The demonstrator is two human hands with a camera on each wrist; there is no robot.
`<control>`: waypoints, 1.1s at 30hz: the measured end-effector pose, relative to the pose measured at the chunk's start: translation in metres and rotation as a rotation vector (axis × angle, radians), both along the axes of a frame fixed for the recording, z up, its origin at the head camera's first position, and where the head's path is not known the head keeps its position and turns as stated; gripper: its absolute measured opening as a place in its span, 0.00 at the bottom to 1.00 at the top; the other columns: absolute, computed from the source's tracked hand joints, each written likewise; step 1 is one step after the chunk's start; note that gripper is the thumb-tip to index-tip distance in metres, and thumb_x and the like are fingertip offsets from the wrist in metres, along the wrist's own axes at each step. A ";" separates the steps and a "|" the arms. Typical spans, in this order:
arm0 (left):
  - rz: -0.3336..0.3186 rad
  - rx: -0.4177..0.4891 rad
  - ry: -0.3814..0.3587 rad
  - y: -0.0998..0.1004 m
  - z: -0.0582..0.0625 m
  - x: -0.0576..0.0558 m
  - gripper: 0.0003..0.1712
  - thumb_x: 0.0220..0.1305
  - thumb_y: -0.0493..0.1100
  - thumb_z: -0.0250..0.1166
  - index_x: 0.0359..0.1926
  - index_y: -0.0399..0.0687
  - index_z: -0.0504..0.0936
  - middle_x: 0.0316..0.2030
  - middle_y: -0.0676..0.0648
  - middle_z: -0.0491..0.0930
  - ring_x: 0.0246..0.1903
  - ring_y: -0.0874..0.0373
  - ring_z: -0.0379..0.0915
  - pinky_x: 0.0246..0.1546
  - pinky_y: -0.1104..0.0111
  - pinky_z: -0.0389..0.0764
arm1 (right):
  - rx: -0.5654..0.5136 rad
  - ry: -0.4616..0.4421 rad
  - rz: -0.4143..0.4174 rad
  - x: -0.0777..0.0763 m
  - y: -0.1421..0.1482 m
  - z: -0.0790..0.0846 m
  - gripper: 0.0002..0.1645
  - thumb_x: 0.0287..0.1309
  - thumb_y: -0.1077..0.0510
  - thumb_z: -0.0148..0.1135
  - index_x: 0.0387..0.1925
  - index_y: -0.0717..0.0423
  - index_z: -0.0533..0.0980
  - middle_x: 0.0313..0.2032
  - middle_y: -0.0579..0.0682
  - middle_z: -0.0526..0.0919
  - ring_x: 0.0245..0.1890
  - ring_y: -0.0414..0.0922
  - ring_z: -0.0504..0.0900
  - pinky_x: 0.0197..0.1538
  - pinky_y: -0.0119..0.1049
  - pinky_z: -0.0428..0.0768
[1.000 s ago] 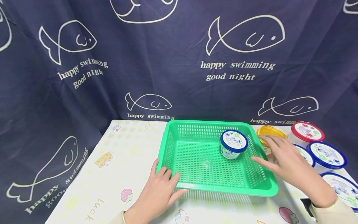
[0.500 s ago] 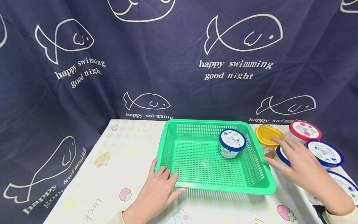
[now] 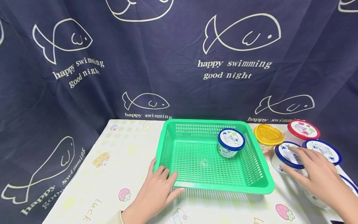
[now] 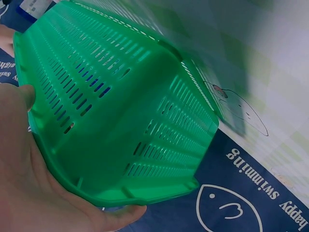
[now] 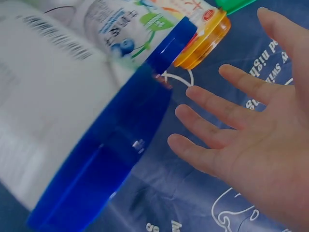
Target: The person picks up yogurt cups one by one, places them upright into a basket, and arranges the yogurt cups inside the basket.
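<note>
1. the green basket (image 3: 212, 187) held one blue-lidded tub (image 3: 231, 143), upright toward its right side.
2. the left hand (image 3: 157, 190) gripped the basket's near left corner, fingers curled.
3. the right hand (image 3: 317, 170), fingers apart, hovered by a second tub (image 3: 283, 156) outside.

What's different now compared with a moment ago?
The right hand has moved right and slightly nearer the person, from over the round yellow-lidded tub to over a round white blue-lidded tub. Nothing was grabbed or released. The left hand still grips the green perforated plastic basket; the blue-lidded tub inside stayed put.
</note>
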State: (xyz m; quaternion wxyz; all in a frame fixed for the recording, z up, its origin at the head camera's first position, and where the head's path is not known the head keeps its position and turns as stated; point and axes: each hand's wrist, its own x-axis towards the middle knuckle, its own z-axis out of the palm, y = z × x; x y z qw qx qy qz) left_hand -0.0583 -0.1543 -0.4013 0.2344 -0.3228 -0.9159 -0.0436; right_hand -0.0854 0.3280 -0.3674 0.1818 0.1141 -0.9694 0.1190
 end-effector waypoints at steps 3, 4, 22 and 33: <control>-0.003 0.004 0.011 0.000 0.000 0.000 0.27 0.72 0.68 0.48 0.36 0.51 0.76 0.27 0.52 0.74 0.40 0.51 0.73 0.64 0.35 0.57 | 0.004 0.012 -0.019 0.004 0.007 -0.004 0.44 0.50 0.41 0.74 0.60 0.65 0.69 0.54 0.74 0.72 0.56 0.73 0.64 0.63 0.73 0.53; -0.005 0.007 0.014 0.000 0.000 0.000 0.27 0.72 0.68 0.48 0.36 0.51 0.76 0.27 0.52 0.74 0.40 0.51 0.73 0.64 0.35 0.58 | 0.006 0.006 -0.035 0.006 0.009 -0.005 0.45 0.50 0.40 0.73 0.59 0.66 0.69 0.54 0.75 0.71 0.56 0.73 0.63 0.61 0.75 0.54; 0.015 0.006 -0.006 0.000 -0.001 0.000 0.27 0.72 0.69 0.47 0.34 0.52 0.74 0.26 0.53 0.72 0.41 0.52 0.73 0.65 0.37 0.56 | 0.009 -0.065 -0.185 0.024 0.030 -0.018 0.48 0.54 0.36 0.69 0.58 0.71 0.67 0.55 0.78 0.66 0.56 0.78 0.57 0.65 0.75 0.44; 0.013 0.005 -0.017 0.000 0.000 0.000 0.26 0.70 0.69 0.50 0.34 0.52 0.74 0.25 0.54 0.71 0.41 0.51 0.74 0.66 0.36 0.55 | 0.021 -0.102 -0.261 0.030 0.039 -0.025 0.51 0.56 0.34 0.67 0.60 0.72 0.64 0.56 0.80 0.64 0.61 0.78 0.54 0.70 0.68 0.36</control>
